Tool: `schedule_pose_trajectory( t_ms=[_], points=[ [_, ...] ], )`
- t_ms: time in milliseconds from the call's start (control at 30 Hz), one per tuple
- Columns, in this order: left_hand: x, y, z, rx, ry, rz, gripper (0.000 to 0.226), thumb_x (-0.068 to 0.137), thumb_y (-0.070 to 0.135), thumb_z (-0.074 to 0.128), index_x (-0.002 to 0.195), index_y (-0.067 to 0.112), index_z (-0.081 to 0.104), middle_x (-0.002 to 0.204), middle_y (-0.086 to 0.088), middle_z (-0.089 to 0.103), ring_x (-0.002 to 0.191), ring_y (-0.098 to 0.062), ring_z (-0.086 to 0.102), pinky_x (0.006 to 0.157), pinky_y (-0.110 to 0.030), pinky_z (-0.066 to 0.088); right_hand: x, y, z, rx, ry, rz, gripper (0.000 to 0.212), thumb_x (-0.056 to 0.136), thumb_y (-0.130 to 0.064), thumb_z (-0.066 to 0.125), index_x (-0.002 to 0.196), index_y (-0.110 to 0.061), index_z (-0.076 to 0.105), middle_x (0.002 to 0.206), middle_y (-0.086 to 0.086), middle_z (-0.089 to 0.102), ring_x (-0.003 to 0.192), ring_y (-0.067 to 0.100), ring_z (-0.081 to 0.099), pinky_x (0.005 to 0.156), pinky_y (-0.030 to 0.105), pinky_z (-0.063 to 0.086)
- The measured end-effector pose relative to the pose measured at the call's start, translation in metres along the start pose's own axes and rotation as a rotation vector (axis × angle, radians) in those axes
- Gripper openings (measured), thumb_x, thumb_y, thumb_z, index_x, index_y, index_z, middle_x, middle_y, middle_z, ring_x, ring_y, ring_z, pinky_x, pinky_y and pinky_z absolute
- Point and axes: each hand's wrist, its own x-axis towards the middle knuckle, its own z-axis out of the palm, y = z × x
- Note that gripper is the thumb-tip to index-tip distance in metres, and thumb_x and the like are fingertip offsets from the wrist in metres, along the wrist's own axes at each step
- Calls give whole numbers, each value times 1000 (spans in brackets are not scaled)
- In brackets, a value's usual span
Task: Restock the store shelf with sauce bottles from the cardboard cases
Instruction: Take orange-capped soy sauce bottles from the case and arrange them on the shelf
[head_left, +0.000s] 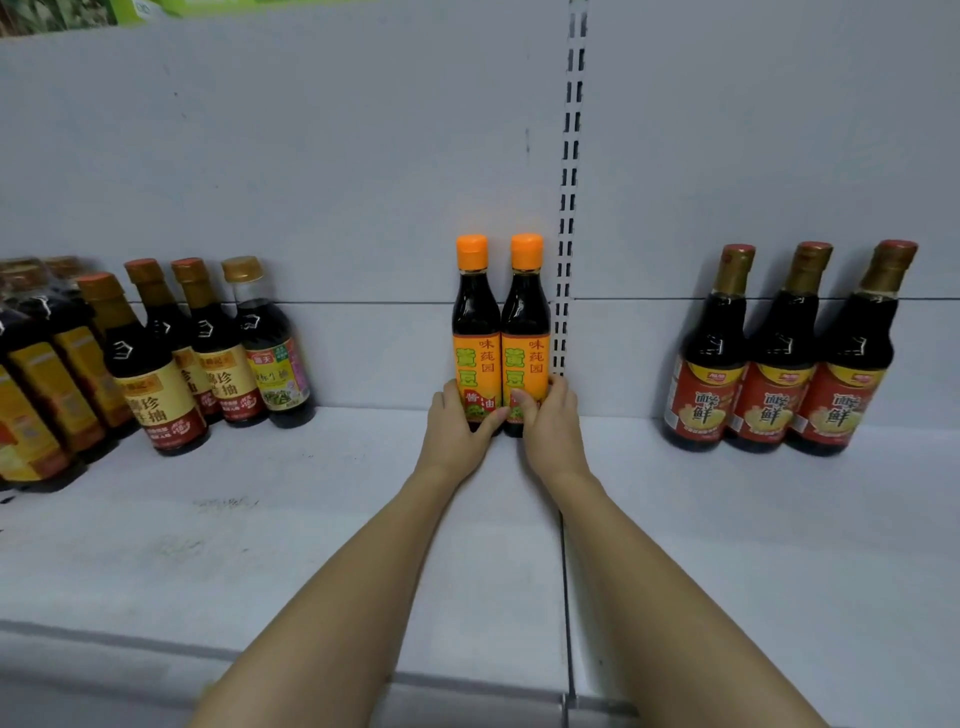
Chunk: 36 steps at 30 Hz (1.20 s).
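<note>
Orange-capped sauce bottles, a pair, held at the back of the white shelf (311, 545).

Left hand (457, 426) curls round the base of the left bottle (475, 332), thumb across its lower label; right hand (548, 421) grips the right bottle (525, 332) the same way. Both bottles upright, touching side by side, standing on the shelf against the back panel, just left of the slotted upright (569, 208). Forearms reach in from the front edge. Well apart on the left, a cluster of yellow-labelled bottles (161, 384); on the right, three red-labelled bottles (774, 364) in a row. Shelf surface between the groups is scuffed.
</note>
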Motion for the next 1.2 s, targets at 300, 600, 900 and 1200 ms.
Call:
schedule_pose_trajectory(
  t_ms=[300, 600, 900, 1200],
  points=[
    [-80, 15, -59, -172, -78, -210, 34, 98, 44, 61, 114, 14, 57, 109, -5, 63, 99, -25, 63, 89, -40, 53, -66, -45, -7, 36, -75, 264, 46, 101, -22, 57, 136, -4, 35, 135, 14, 55, 120, 33, 57, 101, 43, 49],
    [-182, -10, -246, -294, 85, -273, 26, 104, 27, 53, 93, 5, 62, 75, -13, 68, 59, -19, 61, 57, -28, 48, -197, -177, 86, -6, -298, 29, 32, 99, -25, 53, 75, -4, 56, 82, 17, 68, 68, 23, 54, 69, 48, 54],
    [-346, -131, -400, -295, 271, -497, 34, 107, 23, 49, 82, 2, 57, 61, -13, 60, 49, -21, 52, 42, -24, 41, -376, -229, 226, 16, -605, -27, 40, 105, -28, 51, 73, -7, 57, 57, 0, 50, 51, 14, 45, 48, 22, 38],
    [-527, -256, -491, -176, 322, -863, 36, 106, 31, 49, 93, 2, 64, 71, -10, 68, 57, -21, 61, 53, -31, 51, -552, -207, 339, 10, -901, 169, 42, 107, -25, 48, 68, -10, 50, 54, 4, 37, 47, 19, 36, 52, 30, 33]
  ],
)
